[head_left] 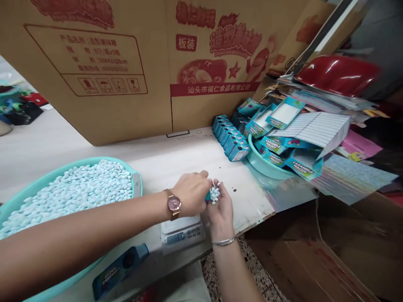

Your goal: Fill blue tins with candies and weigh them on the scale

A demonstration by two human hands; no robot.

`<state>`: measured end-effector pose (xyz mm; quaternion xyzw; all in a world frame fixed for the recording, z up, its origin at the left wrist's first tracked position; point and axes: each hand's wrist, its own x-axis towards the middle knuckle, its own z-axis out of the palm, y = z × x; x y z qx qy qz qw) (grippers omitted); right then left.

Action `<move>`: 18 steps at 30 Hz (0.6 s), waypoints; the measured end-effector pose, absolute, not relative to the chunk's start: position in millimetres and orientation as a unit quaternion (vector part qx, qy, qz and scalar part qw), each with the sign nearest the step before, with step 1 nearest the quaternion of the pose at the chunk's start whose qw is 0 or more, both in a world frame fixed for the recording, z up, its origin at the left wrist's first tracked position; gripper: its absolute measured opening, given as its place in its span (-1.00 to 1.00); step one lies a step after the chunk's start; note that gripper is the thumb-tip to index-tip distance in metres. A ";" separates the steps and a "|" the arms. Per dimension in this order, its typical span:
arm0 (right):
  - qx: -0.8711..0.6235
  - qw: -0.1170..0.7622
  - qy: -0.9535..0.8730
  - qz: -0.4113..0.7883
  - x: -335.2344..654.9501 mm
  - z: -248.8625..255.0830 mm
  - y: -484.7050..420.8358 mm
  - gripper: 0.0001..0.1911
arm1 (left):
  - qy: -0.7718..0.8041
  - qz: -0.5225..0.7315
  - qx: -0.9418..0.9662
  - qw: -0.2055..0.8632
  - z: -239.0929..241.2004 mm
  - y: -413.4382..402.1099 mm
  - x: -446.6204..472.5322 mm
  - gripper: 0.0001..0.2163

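Note:
My left hand (192,193), with a rose-gold watch on its wrist, is closed in a pinch against my right hand, over a small blue box that barely shows between them. My right hand (221,206), a thin bracelet on its wrist, is cupped palm-up and holds a little heap of white candies (214,194). Both hands hover above a small white digital scale (181,233) on the pale table (176,159). A large teal basin (137,184) full of pale blue-white candies sits at the left.
A row of filled blue candy boxes (229,136) stands beside a second teal bowl (261,164) heaped with flat box blanks. Big cardboard cartons (126,71) wall the back. A blue box (121,264) lies at the front edge. Papers and a red object pile up at the right.

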<state>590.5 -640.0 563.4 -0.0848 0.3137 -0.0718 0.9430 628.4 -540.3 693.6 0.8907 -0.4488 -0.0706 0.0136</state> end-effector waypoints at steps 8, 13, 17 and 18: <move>-0.039 0.963 0.267 -0.024 594.2 558.3 -640.7 -0.88 | -0.455 -0.064 0.888 0.004 705.3 -550.4 626.0 -0.90; 0.003 0.950 0.311 -0.018 591.1 563.1 -639.3 -0.88 | -0.437 -0.096 0.894 -0.016 701.3 -542.9 627.7 -0.87; -0.023 0.958 0.284 -0.017 590.0 557.1 -637.0 -0.92 | -0.431 -0.086 0.898 -0.011 711.6 -542.3 624.9 -0.94; -0.034 0.961 0.274 -0.011 590.4 555.1 -635.9 -0.92 | -0.434 -0.081 0.897 -0.014 713.2 -543.1 623.5 -0.93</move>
